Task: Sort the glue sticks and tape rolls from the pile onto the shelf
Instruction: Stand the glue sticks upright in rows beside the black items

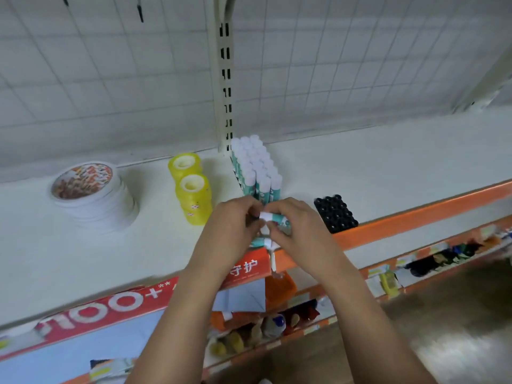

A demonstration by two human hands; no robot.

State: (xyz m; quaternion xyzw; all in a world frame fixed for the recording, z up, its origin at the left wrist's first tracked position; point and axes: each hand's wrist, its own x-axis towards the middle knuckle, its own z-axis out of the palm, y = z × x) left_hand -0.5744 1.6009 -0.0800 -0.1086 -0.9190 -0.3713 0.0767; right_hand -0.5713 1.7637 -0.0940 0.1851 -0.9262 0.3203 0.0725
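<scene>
Shelf point(388, 167): white top, orange front lip. From my feed both hands meet over the front edge, about midway along it.

- Left hand point(235, 220): fingertips curled, pinching the white cap end of a glue stick point(273, 216).
- Right hand point(293, 225): fingers wrapped round the teal body of that same stick, which lies roughly level between the two hands.
- Second stick point(259, 241) shows under the hands at the front edge. I can't tell if it is held or lying on the shelf.
- Upright block of sticks point(256, 167): just behind the hands, white caps up, tight rows running toward the back edge.
- Yellow tape rolls point(194, 198): two stacks, one behind the other, just left of the block.
- White tape stack point(91, 195): patterned top, further toward the left end.
- Black-capped block point(335, 213): near the front edge, just right of the right hand.
</scene>
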